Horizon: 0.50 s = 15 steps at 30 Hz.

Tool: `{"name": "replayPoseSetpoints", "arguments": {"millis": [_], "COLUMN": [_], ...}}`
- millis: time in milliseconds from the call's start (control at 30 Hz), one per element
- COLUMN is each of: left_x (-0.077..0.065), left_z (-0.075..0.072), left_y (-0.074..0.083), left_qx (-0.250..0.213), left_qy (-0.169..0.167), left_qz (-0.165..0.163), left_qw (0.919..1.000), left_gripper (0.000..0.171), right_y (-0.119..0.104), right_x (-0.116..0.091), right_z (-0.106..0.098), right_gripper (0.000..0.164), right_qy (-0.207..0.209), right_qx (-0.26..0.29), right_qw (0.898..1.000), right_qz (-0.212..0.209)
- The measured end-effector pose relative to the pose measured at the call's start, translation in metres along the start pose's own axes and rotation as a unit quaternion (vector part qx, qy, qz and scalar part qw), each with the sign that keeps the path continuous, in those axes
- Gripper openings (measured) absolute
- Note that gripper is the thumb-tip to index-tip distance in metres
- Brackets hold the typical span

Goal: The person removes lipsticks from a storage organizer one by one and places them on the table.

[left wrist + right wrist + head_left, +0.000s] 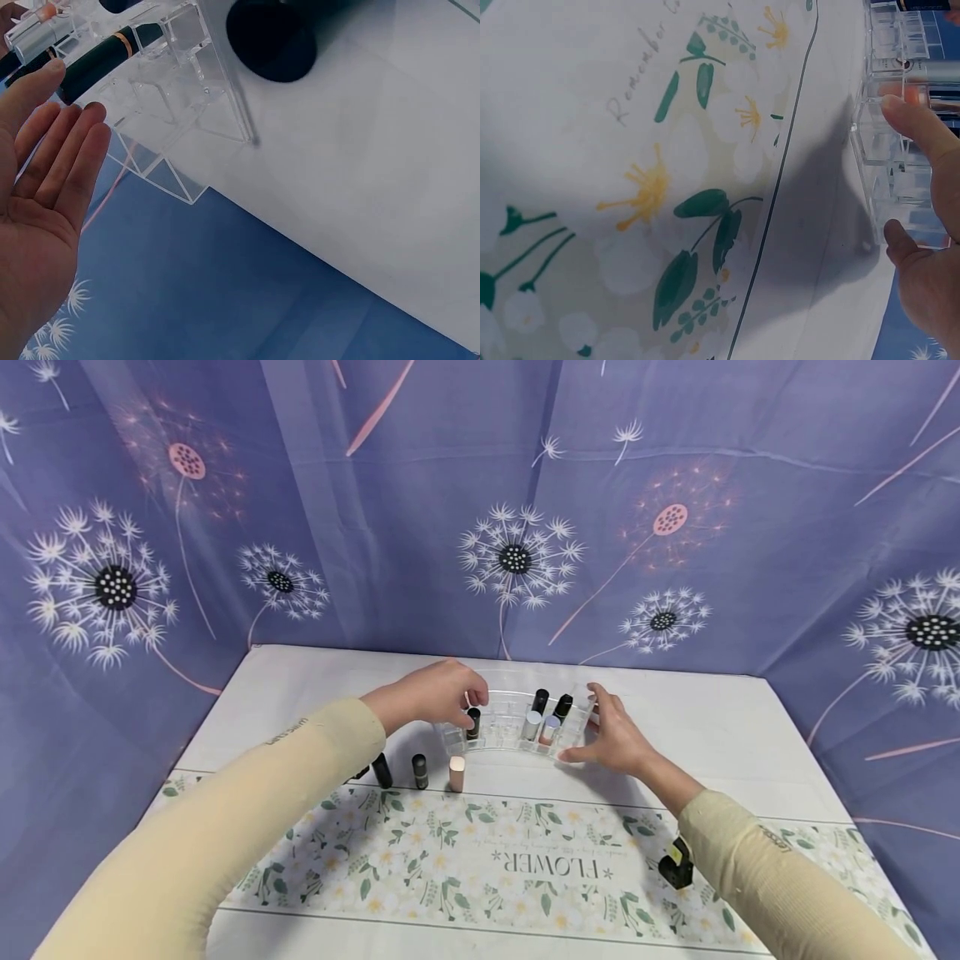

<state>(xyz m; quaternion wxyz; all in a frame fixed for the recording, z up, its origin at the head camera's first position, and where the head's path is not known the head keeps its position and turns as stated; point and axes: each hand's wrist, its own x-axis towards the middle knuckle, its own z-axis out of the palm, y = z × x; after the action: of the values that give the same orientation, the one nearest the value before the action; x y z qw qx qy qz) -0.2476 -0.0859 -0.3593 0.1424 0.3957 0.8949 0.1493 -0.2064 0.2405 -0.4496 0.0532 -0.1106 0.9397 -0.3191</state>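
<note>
A clear acrylic lipstick organizer (504,743) stands near the back of the table, bearing several tubes. My left hand (444,693) is over its left part, fingers mostly straight, beside a black lipstick tube with a gold band (101,64) that sits in a slot. The thumb tip lies close to the tube's end; whether it touches is unclear. With thumb in front and fingers at the back, my right hand (611,735) holds the organizer's right end. Two black tubes (540,700) and two silver-capped tubes (532,725) stand in slots near it.
Left of the organizer's front, a pink tube (457,774), a dark tube (420,771) and a black tube (382,770) stand on the table. A black object with a yellow label (676,867) lies by the right forearm. Patterned curtains (420,527) enclose the table.
</note>
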Motion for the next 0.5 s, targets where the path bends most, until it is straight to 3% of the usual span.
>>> {"name": "replayPoseSetpoints", "arguments": {"millis": [500], "left_x": [0.0038], "left_z": [0.0086], "left_y": [-0.0010], "left_qx": [0.014], "left_qy": [0.021], "left_qz": [0.023], "left_qw": [0.9994], "left_gripper": [0.013], "right_y": [-0.0012], "right_x": [-0.0002], "right_z": [-0.0007], "right_gripper": [0.135], "right_qy": [-0.003], "right_qx": [-0.014], "right_qw": [1.000], "right_qz": [0.007]}}
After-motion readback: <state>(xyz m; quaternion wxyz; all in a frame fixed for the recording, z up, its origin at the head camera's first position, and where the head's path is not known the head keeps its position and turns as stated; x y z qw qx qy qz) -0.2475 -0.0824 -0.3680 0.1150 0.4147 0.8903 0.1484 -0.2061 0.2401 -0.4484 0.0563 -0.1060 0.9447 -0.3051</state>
